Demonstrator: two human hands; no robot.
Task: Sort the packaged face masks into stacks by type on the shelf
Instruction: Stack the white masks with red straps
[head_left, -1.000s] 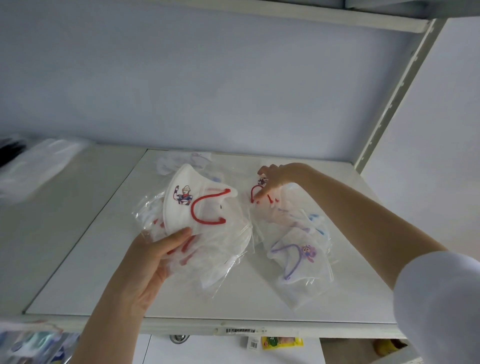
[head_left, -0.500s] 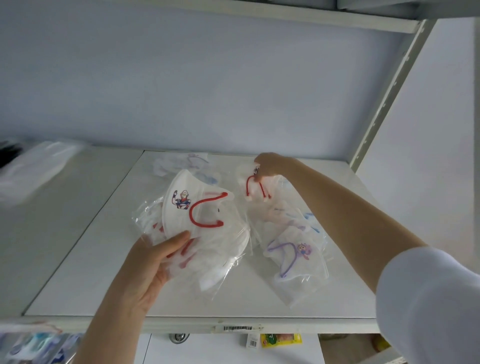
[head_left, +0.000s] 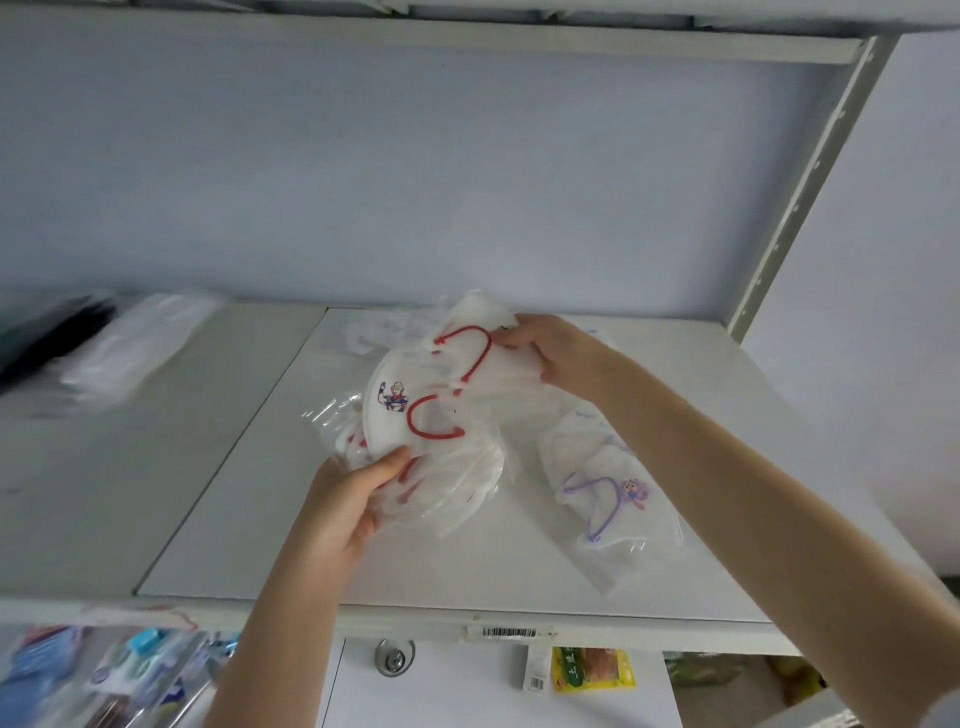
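One red-strap mask (head_left: 470, 358), pinched in the right hand (head_left: 558, 358), hangs just behind and over the stack (head_left: 431, 452) the left hand (head_left: 348, 499) grips.

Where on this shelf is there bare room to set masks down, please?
Bare: the shelf board's front-left corner, the strip in front of the left hand's red-loop stack, the rear right by the post. Crowded: the middle, where the right hand holds a red-loop mask, and the purple-loop masks.

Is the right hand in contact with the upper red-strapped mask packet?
Touching. The head view shows the right hand pinching the right edge of the red-strapped mask packet, fingertips curled onto its wrapper with no gap.
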